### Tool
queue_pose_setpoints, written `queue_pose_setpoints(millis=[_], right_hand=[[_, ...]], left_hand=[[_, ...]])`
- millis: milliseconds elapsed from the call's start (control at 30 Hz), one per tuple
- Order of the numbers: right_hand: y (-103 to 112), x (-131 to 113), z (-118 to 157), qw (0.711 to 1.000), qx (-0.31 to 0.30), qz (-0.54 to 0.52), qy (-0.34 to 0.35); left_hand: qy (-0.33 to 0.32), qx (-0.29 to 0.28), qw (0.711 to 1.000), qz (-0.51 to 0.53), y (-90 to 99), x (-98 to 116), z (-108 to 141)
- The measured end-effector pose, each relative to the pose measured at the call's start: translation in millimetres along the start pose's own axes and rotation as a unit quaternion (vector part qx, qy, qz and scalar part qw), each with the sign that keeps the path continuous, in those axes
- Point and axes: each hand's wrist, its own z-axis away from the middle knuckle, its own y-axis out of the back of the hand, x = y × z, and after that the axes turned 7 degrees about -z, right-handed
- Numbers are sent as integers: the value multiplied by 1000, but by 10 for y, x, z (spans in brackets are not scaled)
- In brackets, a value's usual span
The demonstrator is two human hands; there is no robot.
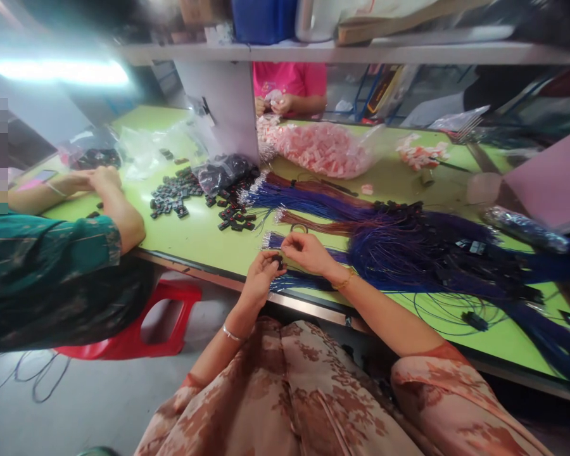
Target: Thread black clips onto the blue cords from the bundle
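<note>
My left hand (260, 278) is closed at the table's front edge, its thumb and fingers pinching a small black plastic connector housing (277, 260). Just right of it, my right hand (312, 253) is closed in a pinch; whatever lies between its fingertips is too small to make out. A thin dark loop (299, 226) shows behind its knuckles. Under and beside both hands lie bundles of blue wires (313, 280) with silvery terminals (267, 240) at their left ends. Brown wires (313, 223) lie just behind. Black housings (236, 218) are scattered to the left.
Grey-black housings (173, 193) lie in a pile on the green table (204, 237). A bag of pink parts (323, 149) is farther back. Tangled wires (384, 253) spread right. One co-worker's arms (118, 209) rest at left, near a red stool (171, 316); another person (289, 85) sits opposite.
</note>
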Motion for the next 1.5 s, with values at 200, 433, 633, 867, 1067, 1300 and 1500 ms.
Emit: queue_pose_setpoints(millis=[200, 433, 633, 867, 1067, 1300, 1500], right_hand=[[56, 2, 207, 994, 7, 109, 17], [89, 17, 266, 980, -15, 195, 30], [81, 0, 270, 972, -27, 234, 26], [65, 7, 278, 967, -37, 249, 30], [55, 10, 275, 969, -29, 245, 26], [26, 47, 280, 968, -30, 240, 70], [-16, 40, 319, 949, -36, 294, 105]], left_hand=[[30, -22, 996, 84, -44, 1, -50], [40, -54, 993, 94, -16, -10, -77], [47, -59, 992, 97, -17, -1, -76], [45, -69, 993, 84, -3, -10, -77], [39, -65, 994, 83, 1, -14, -80], [25, -36, 997, 60, -47, -6, -44], [34, -15, 998, 54, -35, -26, -52]])
